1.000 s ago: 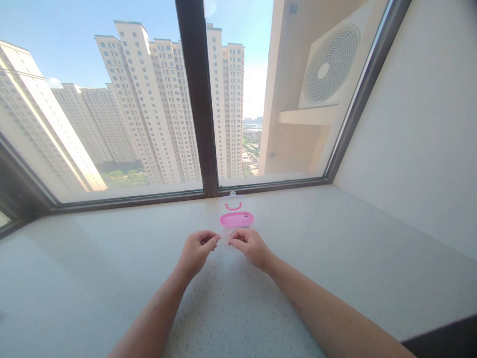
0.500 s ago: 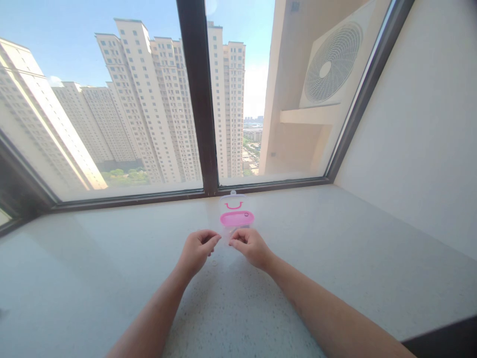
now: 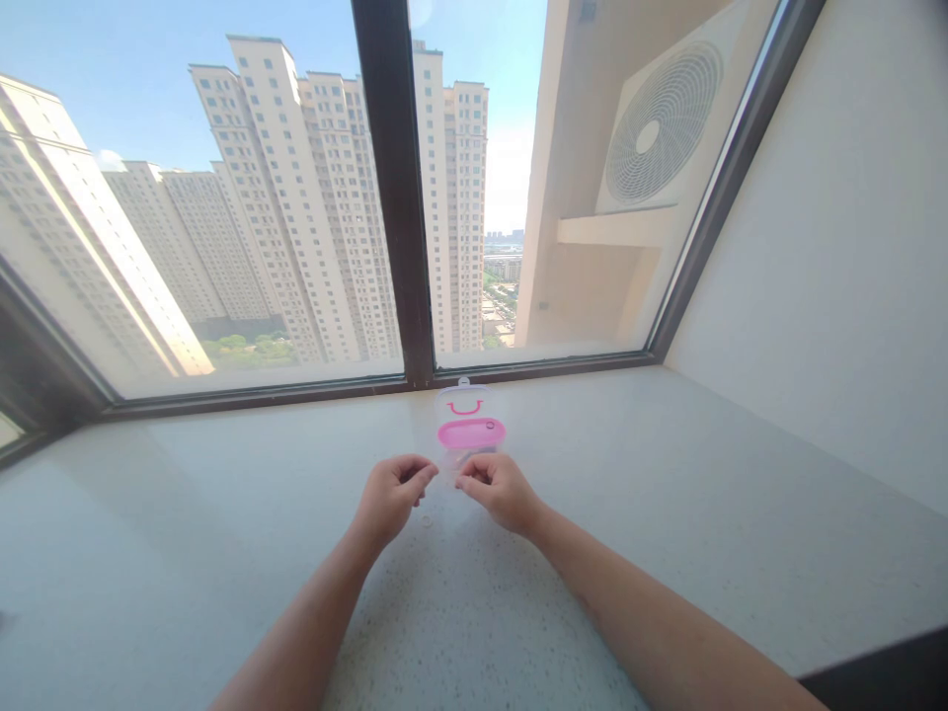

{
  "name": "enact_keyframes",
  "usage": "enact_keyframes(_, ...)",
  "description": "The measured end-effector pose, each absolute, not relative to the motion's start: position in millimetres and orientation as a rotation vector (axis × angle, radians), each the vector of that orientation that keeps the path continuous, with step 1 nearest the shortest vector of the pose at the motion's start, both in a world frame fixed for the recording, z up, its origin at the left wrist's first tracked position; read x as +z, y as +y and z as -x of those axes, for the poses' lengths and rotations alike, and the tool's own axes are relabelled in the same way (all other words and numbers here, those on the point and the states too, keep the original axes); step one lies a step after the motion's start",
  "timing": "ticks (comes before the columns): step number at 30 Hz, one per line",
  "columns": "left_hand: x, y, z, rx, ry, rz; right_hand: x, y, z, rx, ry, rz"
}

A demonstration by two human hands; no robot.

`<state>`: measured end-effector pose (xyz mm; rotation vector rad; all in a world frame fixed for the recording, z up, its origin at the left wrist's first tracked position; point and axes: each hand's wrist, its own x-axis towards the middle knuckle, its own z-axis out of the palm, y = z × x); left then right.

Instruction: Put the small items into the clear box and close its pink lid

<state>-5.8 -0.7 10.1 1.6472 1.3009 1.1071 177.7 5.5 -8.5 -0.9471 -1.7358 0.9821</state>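
Pink tray: the oval pink tray (image 3: 472, 434) is lying on the pale sill (image 3: 244, 553), near the window frame (image 3: 419, 365); I take it as the landmark.
In the pink tray: one small dark ring-like mark (image 3: 490, 427) is seen toward its right end (I cannot say if it is a loose thing or a part of the tray).
Clear lid: a transparent lid (image 3: 445, 397) with a curved pink handle (image 3: 465, 409) is just behind the pink tray, on the window side, with its small tab pointing away.
Clear box: a see-through part (image 3: 450, 459) is just in front of the pink tray, and the right hand covers some of it.
In the clear box: a greyish shape (image 3: 475, 453) shows, too small and too hidden to name.
Left hand: the left hand (image 3: 400, 494) is in front and left of the pink tray, thumb and forefinger brought together; whether something thin is between them, I cannot tell.
Right hand: the right hand (image 3: 498, 489) is in front and slightly right of the pink tray, its fingers curled to the thumb; its content is also unclear.
Small ring: a pale ring (image 3: 428, 520) lies on the sill, in front and left of the pink tray, near the left hand.
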Motion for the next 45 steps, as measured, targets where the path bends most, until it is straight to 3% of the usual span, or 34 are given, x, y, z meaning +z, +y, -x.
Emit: enact_keyframes(45,6.1,1.4,4.7,1.15,1.297,-1.622,-12.8,6.6,-180.7,0.817,-1.783,0.967)
